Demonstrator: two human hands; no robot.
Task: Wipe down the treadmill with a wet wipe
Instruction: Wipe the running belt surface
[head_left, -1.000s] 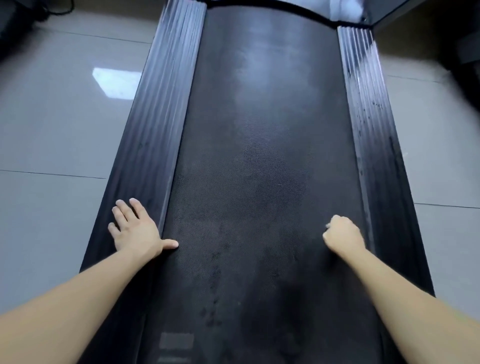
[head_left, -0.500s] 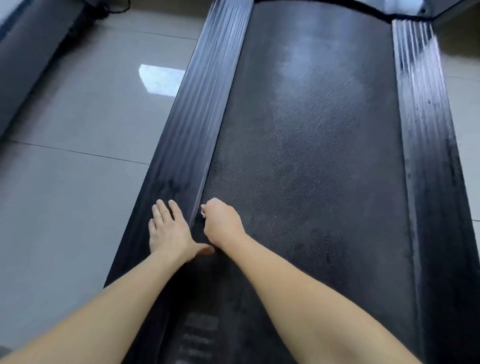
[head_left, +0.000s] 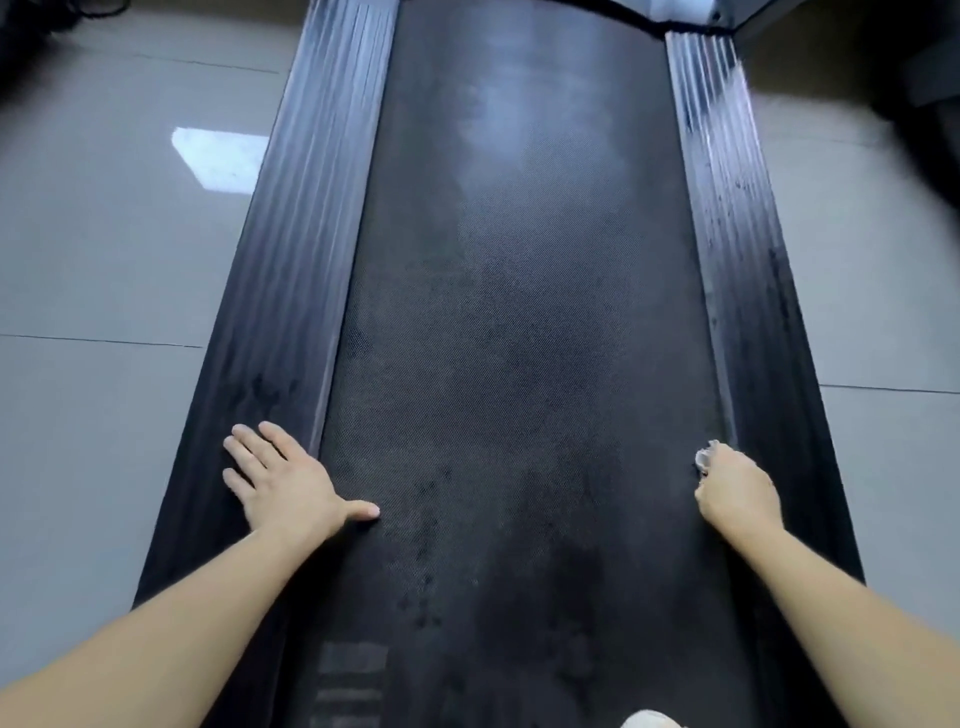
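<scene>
At the near edge of the treadmill (head_left: 524, 322), a pale rounded thing (head_left: 647, 719) pokes onto the belt (head_left: 519, 415), too cropped to tell what it is. To its left, still on the belt, are faint grey printed bars (head_left: 353, 670). Two bare forearms reach forward, one over each side of the belt.

The left hand (head_left: 283, 480) lies flat, palm down, on the left rail (head_left: 291, 291) just beside the belt. Its fingers (head_left: 249, 441) are straight and slightly spread, and the thumb sticks out sideways onto the belt's edge.

The right hand (head_left: 737, 493) is at the belt's right edge, close against the right rail (head_left: 748, 312). Its fingers are curled under into a loose fist around the wet wipe (head_left: 705, 457). Only a small pale wad of the wipe shows, just ahead of the knuckles and touching the belt where it meets the rail.

Between the hands the belt is blotchy, with darker damp-looking patches (head_left: 431, 519) down its middle. Further along it turns a lighter, hazy grey.

The right rail carries dark specks and streaks (head_left: 727, 197) toward its far end; the left rail is ribbed and shines evenly.

Grey floor tiles (head_left: 104, 415) lie on both sides of the belt, and a bright patch of reflected light (head_left: 218, 156) sits on the left ones.
</scene>
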